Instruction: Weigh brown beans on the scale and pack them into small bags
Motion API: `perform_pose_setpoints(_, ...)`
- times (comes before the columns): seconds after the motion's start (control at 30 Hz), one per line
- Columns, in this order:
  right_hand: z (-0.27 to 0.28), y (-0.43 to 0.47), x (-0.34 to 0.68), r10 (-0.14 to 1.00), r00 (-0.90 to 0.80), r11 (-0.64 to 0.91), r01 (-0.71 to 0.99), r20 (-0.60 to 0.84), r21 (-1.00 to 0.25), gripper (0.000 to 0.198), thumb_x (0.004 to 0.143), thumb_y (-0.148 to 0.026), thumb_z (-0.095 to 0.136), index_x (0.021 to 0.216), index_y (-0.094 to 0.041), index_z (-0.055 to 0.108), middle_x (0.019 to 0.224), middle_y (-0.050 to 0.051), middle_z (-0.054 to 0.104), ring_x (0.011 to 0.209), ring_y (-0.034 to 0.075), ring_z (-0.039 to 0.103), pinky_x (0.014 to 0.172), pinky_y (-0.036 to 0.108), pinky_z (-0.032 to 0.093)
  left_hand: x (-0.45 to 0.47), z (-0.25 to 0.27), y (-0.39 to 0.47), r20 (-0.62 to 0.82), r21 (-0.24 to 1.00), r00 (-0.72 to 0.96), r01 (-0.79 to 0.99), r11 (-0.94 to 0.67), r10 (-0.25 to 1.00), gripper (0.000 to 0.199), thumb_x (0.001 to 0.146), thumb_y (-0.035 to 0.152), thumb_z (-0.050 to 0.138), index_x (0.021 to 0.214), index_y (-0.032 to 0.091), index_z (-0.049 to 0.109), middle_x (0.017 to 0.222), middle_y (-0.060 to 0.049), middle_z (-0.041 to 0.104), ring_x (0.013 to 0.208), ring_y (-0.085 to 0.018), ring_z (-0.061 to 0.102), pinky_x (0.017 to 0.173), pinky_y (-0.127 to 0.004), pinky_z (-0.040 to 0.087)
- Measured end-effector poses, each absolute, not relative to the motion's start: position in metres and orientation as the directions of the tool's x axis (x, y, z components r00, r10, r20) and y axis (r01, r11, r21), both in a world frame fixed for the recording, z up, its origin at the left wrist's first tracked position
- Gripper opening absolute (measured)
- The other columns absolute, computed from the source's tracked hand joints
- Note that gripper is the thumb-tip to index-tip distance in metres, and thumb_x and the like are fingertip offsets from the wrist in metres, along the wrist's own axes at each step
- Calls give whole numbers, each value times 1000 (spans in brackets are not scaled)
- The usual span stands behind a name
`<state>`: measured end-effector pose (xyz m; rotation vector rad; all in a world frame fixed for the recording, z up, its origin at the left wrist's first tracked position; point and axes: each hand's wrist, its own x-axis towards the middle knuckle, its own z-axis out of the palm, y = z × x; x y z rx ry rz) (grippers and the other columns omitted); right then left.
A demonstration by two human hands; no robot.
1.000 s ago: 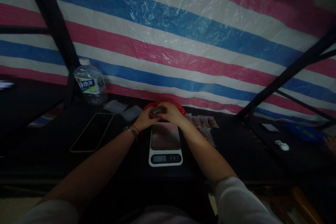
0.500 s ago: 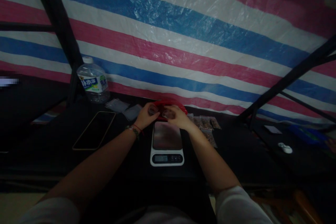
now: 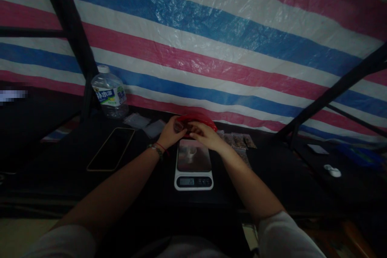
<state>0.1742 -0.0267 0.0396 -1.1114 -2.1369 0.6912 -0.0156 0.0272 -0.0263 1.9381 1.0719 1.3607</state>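
Note:
My left hand (image 3: pixel 171 133) is closed around a small clear plastic cup (image 3: pixel 178 126) at the near left rim of a red container (image 3: pixel 208 121). Over the container's right side reaches my right hand (image 3: pixel 207 135), its fingers bent and apart with nothing visible in them. The container's contents look dark and are mostly hidden by my hands. Just below sits a white kitchen scale (image 3: pixel 194 187) with a metal plate and a lit display. A small clear round piece (image 3: pixel 191 153) lies on that plate; whether it is a cup or a lid I cannot tell.
Small filled zip bags (image 3: pixel 238 141) lie to the right of the container. On the left are flat clear bags (image 3: pixel 153 129), a phone (image 3: pixel 111 149) and a large plastic bottle (image 3: pixel 110 94). Striped sheeting (image 3: pixel 211 56) hangs behind. A white earbud case (image 3: pixel 332 170) lies far right.
My right hand has let go of a small clear piece, and one now lies on the scale's plate. The scale's reading has changed. My left hand still holds its cup.

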Motion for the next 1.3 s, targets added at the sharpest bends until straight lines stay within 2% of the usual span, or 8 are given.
perform_pose_setpoints(0.17, 47, 9, 145, 774, -604, 584, 566, 190, -582, 20, 85, -22, 62, 102, -18, 72, 99, 6, 72, 87, 18, 64, 80, 30, 48, -17, -30, 33, 494, 816, 129, 275, -509, 860, 63, 67, 29, 74, 122, 18, 48, 107, -7, 65, 94, -21, 64, 86, -36, 51)
perform_pose_setpoints(0.33, 56, 24, 139, 758, -621, 625, 608, 197, -489, 13, 77, -9, 62, 81, -16, 73, 84, 3, 70, 80, 17, 61, 76, 28, 45, -19, -34, 37, 488, 827, 116, 256, -501, 865, 77, 63, 28, 78, 132, 19, 44, 117, -9, 63, 105, -24, 63, 95, -40, 49)
perform_pose_setpoints(0.43, 60, 27, 145, 776, -562, 615, 574, 286, -541, 16, 80, -10, 56, 83, -17, 70, 86, 3, 68, 82, 17, 60, 79, 29, 46, -20, -34, 36, 470, 866, 138, 123, -485, 872, 89, 65, 38, 78, 141, 19, 36, 126, -11, 60, 113, -25, 60, 100, -41, 47)
perform_pose_setpoints(0.6, 49, 28, 157, 816, -427, 568, 473, 389, -673, 19, 82, -15, 53, 93, -17, 68, 93, 4, 68, 88, 17, 61, 85, 31, 47, -21, -32, 34, 345, 937, 252, -141, -318, 904, 54, 77, 53, 66, 118, 17, 61, 116, -11, 68, 106, -26, 64, 93, -41, 52)
perform_pose_setpoints(0.73, 26, 31, 160, 892, -295, 440, 393, 342, -808, 34, 77, -29, 67, 109, -17, 67, 93, 5, 69, 80, 17, 62, 76, 30, 49, -19, -31, 32, 309, 950, 275, -141, -280, 911, 47, 73, 50, 73, 107, 18, 67, 108, -9, 71, 99, -26, 67, 89, -42, 54)
perform_pose_setpoints(0.83, 15, 35, 161, 924, -267, 360, 373, 272, -855, 25, 78, -37, 66, 86, -14, 71, 79, 4, 69, 72, 17, 62, 68, 28, 48, -19, -28, 31, 292, 955, 262, -139, -263, 920, 43, 73, 48, 73, 103, 18, 69, 106, -8, 72, 97, -25, 68, 90, -41, 53)
perform_pose_setpoints(1.13, 19, 32, 165, 953, -84, 298, 409, 290, -862, 24, 73, -40, 68, 76, -16, 73, 71, 3, 69, 65, 17, 61, 61, 26, 44, -21, -29, 36, 251, 959, 55, -150, -241, 966, 43, 68, 50, 75, 92, 15, 70, 97, -8, 73, 88, -22, 67, 88, -39, 53)
perform_pose_setpoints(1.3, 19, 33, 165, 941, -71, 330, 411, 332, -850, 24, 75, -40, 65, 78, -17, 73, 74, 2, 71, 68, 17, 63, 63, 26, 45, -20, -28, 38, 266, 940, -23, -217, -264, 964, 44, 64, 50, 78, 90, 15, 69, 91, -7, 73, 82, -19, 66, 82, -34, 54)
